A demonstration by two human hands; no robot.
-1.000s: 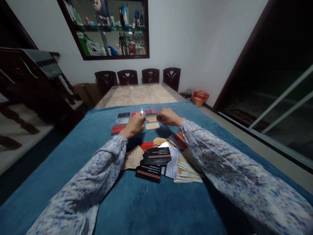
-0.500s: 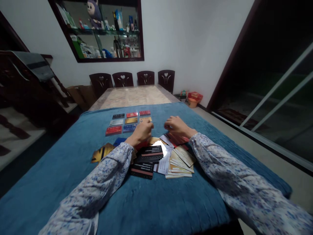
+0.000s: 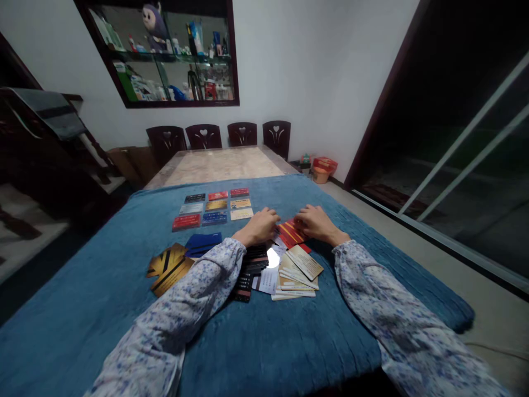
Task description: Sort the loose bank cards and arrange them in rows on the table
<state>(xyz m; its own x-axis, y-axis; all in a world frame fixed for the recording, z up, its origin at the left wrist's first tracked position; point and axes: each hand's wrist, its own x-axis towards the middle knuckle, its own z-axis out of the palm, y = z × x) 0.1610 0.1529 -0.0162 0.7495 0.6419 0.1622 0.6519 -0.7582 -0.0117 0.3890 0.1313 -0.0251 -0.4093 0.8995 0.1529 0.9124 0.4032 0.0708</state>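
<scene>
A loose pile of cards lies on the blue tablecloth (image 3: pixel 289 342) in front of me. It holds red striped cards (image 3: pixel 291 232), black cards (image 3: pixel 253 263), beige cards (image 3: pixel 298 269), blue cards (image 3: pixel 202 242) and gold-and-black cards (image 3: pixel 167 266). My left hand (image 3: pixel 260 226) and my right hand (image 3: pixel 316 223) rest at either side of the red striped cards, fingers curled down onto them. Farther away, a neat grid of cards (image 3: pixel 211 207) lies in three rows.
Beyond the cloth the bare marble tabletop (image 3: pixel 219 164) runs to several dark chairs (image 3: pixel 219 135) along the wall. A glass display cabinet (image 3: pixel 165 52) hangs above. A red basket (image 3: pixel 323 165) sits on the floor at right, near a sliding glass door (image 3: pixel 467 165).
Both hands have drawn back from the card grid to the near pile and now sit on the red striped cards. The view has shifted, showing gold and blue cards at left.
</scene>
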